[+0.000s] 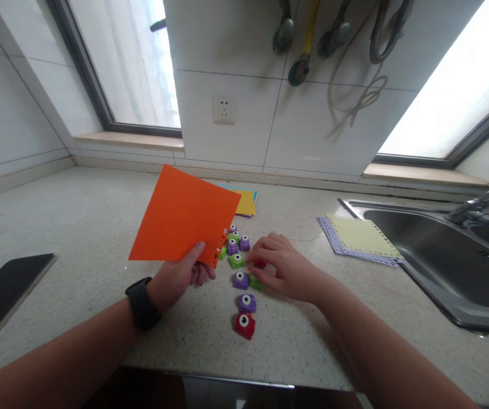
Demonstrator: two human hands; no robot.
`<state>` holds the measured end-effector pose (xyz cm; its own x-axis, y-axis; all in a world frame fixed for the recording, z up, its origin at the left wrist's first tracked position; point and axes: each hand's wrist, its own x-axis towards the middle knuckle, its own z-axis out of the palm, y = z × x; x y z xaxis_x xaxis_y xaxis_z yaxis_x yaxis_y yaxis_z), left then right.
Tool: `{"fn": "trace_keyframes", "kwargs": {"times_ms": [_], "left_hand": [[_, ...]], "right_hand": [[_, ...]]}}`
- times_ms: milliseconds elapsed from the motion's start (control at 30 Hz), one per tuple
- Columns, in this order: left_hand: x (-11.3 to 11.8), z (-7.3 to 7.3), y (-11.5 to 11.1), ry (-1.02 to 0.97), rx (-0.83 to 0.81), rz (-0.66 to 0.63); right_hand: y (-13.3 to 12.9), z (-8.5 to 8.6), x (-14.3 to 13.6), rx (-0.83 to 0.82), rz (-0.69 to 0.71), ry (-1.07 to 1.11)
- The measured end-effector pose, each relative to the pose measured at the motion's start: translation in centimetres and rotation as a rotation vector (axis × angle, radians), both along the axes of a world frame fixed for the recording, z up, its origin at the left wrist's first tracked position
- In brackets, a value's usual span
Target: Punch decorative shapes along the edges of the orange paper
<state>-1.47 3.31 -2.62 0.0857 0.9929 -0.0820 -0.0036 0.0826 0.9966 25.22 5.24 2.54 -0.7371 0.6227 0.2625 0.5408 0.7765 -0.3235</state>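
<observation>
My left hand pinches the lower right part of an orange sheet, thumb on top, holding it raised above the counter. Small shapes are punched along the sheet's right edge. To the right, my right hand is among several small craft punches, its fingers curled around a red punch, which they partly cover. A green punch lies under its thumb. Purple punches and another green punch sit beside them. Nearer the front edge are a purple punch and a red punch.
Yellow and blue paper lies behind the punches. A stack of punched yellow and purple sheets rests beside the sink on the right. At the far left is a dark flat object. Behind the counter stands a tiled wall.
</observation>
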Motion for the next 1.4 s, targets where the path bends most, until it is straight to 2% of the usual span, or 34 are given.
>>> {"fn": "trace_keyframes", "kwargs": {"times_ms": [200,267,333,467,533,700,967,1133,1233,1300,1400], "left_hand": [[-0.2,-0.6,0.2,-0.045,0.012,0.013],[-0.3,-0.8,0.2,-0.06,0.01,0.019],[-0.2,-0.7,0.1,-0.065,0.007,0.025],[0.3,0.2,-0.1,-0.031,-0.001,0.009],[0.5,0.7,-0.3,-0.004,0.0,0.002],[0.7,1.3,-0.8,0.157,0.043,-0.059],[0.4,1.2,-1.1,0.472,0.088,-0.162],[0.8,2.1,-1.3,0.571,0.095,-0.141],[1.2,2.6,-1.5,0.582,0.072,-0.139],[1.3,2.7,-1.7,0.567,0.062,-0.14],[1.5,2.7,-1.8,0.544,0.052,-0.134]], "right_hand": [[-0.1,0.3,0.1,-0.144,0.127,-0.023],[0.0,0.1,0.0,-0.177,0.118,-0.002],[0.2,-0.2,-0.2,-0.148,0.04,0.033],[1.5,-1.4,-1.0,0.016,-0.261,0.132],[2.2,-2.2,-1.6,0.086,-0.386,0.083],[2.9,-3.2,-2.9,0.136,-0.492,-0.094],[2.4,-3.2,-3.4,0.123,-0.535,-0.051],[2.3,-3.3,-3.5,0.134,-0.501,-0.064],[2.3,-3.1,-3.5,0.125,-0.526,-0.074],[2.2,-2.6,-3.4,0.108,-0.554,-0.005],[2.1,-1.7,-2.9,-0.027,-0.505,0.296]]}}
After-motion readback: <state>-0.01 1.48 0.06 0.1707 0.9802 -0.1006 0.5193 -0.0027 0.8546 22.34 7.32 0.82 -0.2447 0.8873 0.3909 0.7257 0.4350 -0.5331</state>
